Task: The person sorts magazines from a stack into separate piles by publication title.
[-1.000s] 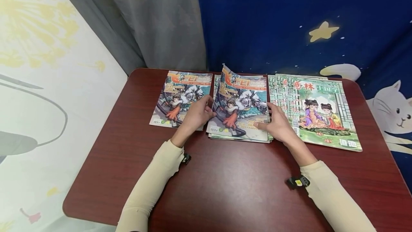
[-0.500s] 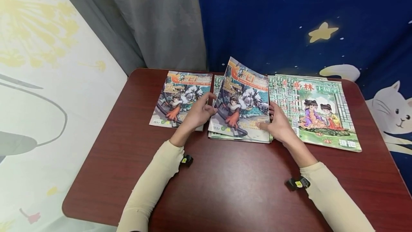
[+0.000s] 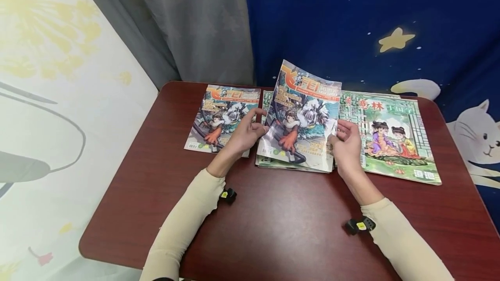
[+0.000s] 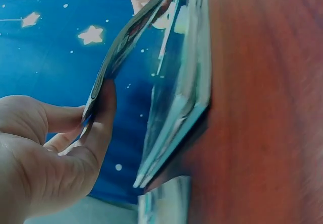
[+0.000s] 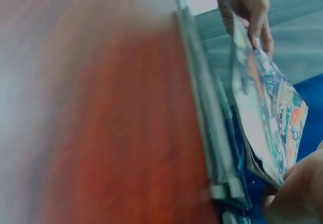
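Between my two hands is a magazine (image 3: 302, 120) with a cartoon cover, raised and tilted over a stack of green-edged magazines (image 3: 267, 163). My left hand (image 3: 244, 135) pinches its left edge between thumb and fingers, as the left wrist view shows, where the magazine (image 4: 113, 52) bends slightly. At the opposite edge, my right hand (image 3: 347, 144) holds on with the thumb over the cover and the fingers behind. The right wrist view has the magazine (image 5: 270, 118) apart from the stack (image 5: 207, 103) beneath.
Left of the stack lies another magazine (image 3: 211, 120) with the same cover. On the right, several green magazines (image 3: 398, 142) overlap in a fanned pile. The dark red table (image 3: 289, 220) runs back to a grey curtain (image 3: 211, 25) and a blue starry curtain (image 3: 332, 25).
The magazine has risen off the stack and shifted a little right, its top tipping up. Both hands keep their grip, and the right hand has moved slightly up and right.
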Tool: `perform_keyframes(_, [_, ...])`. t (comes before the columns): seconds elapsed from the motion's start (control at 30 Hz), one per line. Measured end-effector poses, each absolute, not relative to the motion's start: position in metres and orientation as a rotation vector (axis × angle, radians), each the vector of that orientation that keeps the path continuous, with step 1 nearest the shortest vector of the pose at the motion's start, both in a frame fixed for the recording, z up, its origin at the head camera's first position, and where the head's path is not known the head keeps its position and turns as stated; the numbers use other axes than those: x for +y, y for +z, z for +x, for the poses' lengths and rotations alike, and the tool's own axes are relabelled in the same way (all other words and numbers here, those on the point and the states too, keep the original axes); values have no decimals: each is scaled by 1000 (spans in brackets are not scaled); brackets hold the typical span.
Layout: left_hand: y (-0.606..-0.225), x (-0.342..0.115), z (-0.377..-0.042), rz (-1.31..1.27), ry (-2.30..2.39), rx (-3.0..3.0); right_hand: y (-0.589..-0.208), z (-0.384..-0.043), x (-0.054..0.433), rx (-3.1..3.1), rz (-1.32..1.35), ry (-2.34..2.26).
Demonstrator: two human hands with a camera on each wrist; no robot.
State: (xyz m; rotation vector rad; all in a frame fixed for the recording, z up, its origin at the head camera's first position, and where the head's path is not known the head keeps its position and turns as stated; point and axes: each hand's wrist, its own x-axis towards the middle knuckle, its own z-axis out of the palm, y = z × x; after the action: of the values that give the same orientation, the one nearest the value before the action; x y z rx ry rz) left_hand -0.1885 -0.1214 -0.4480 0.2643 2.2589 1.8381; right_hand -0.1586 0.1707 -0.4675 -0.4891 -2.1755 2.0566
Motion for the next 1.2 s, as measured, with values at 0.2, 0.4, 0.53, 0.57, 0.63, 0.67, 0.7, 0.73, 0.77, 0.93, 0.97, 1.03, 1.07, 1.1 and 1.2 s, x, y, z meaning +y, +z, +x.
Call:
perform_keyframes(0.2, [-435, -139, -194, 314, 1812, 2234, -456, -165, 165, -2033, -499, 2301])
perform_keyframes(0.4, [-428, -168, -196, 279, 1733, 2206, -449, -166, 152, -2305, -353, 2348])
perform_keyframes(0.53, [-426, -192, -200, 238, 1672, 2216, -450, -168, 136, -2378, -250, 2381])
perform_keyframes(0.57, [-425, -199, -201, 226, 1652, 2220, -451, -169, 131, -2375, -230, 2395])
perform_keyframes(0.63, [-423, -212, -204, 219, 1614, 2226, -452, -171, 121, -2386, -183, 2396])
perform_keyframes(0.67, [-423, -219, -205, 218, 1594, 2230, -453, -172, 115, -2383, -163, 2400])
perform_keyframes(0.7, [-422, -225, -206, 215, 1577, 2239, -453, -173, 110, -2379, -142, 2405])
perform_keyframes(0.73, [-421, -231, -208, 213, 1559, 2252, -455, -174, 105, -2374, -127, 2405])
perform_keyframes(0.77, [-421, -237, -209, 210, 1543, 2268, -455, -175, 99, -2368, -112, 2410])
perform_keyframes(0.93, [-425, -262, -211, 165, 1506, 2346, -458, -179, 71, -2375, -44, 2404])
perform_keyframes(0.97, [-427, -268, -210, 152, 1502, 2358, -458, -179, 65, -2386, -31, 2396])
perform_keyframes(1.03, [-430, -278, -210, 131, 1503, 2368, -458, -181, 54, -2416, -15, 2372])
perform_keyframes(1.07, [-431, -283, -209, 121, 1504, 2368, -458, -182, 48, -2434, -11, 2356])
perform_keyframes(1.1, [-433, -288, -209, 107, 1499, 2370, -458, -183, 43, -2447, -5, 2344])
perform_keyframes(1.2, [-436, -302, -208, 74, 1478, 2370, -460, -185, 28, -2502, 8, 2290])
